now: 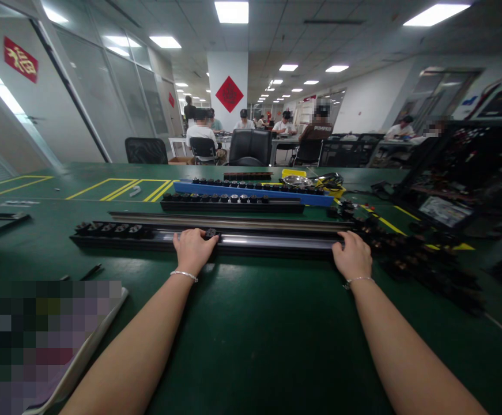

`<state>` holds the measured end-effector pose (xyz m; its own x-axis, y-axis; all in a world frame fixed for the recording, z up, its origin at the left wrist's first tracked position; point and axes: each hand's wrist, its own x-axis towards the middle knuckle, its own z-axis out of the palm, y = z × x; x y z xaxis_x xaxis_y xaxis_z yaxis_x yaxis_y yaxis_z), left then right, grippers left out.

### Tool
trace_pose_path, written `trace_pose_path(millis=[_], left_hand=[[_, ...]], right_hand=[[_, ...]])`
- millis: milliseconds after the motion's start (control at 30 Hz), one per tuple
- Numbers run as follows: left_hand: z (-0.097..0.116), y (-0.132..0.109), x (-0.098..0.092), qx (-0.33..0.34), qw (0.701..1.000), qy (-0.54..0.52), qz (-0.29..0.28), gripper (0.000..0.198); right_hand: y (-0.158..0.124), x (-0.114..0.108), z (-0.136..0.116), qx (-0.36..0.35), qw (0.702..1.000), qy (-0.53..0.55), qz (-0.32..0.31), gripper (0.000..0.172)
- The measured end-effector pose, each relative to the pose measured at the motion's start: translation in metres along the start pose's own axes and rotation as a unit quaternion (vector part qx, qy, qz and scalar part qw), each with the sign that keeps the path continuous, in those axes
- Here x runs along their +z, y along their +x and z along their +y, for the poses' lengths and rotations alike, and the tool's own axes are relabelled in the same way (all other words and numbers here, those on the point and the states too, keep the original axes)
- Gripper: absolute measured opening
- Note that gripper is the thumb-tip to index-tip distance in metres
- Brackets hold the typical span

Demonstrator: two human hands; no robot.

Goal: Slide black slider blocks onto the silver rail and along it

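**Both hands on the long rail**

The rail [272, 242] lies crosswise, long axis left to right. The left hand [193, 249] grasps it mid-length and the right hand [353, 258] grasps its end. Bare counter [268, 323] lies nearer than both hands, and loose black parts [423, 265] crowd the space right of the right hand

Both your forearms reach out from the near edge, bare, well apart and converging slightly. Your left hand [194, 249] lies palm down, fingers curled over at the far side, thumb on the right. Your right hand [353, 255] matches it, palm down, fingers bent, thumb on the left.
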<state>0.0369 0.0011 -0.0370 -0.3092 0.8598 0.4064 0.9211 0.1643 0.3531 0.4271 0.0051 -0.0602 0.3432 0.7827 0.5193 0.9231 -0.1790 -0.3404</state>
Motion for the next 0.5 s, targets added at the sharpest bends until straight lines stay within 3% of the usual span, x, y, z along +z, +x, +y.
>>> trace_pose_path(millis=[267,500], left_hand=[[0.0,0.0003,-0.0004,0.0,1.0,-0.017,-0.002,0.041],[0.0087,-0.0034,0.001,0.039,0.999,-0.022,-0.001,0.04]], right_hand=[[0.0002,-0.0004,0.0001,0.0,1.0,0.0,0.004,0.041],[0.0004,0.0028,0.0023,-0.007,1.0,-0.01,0.005,0.041]])
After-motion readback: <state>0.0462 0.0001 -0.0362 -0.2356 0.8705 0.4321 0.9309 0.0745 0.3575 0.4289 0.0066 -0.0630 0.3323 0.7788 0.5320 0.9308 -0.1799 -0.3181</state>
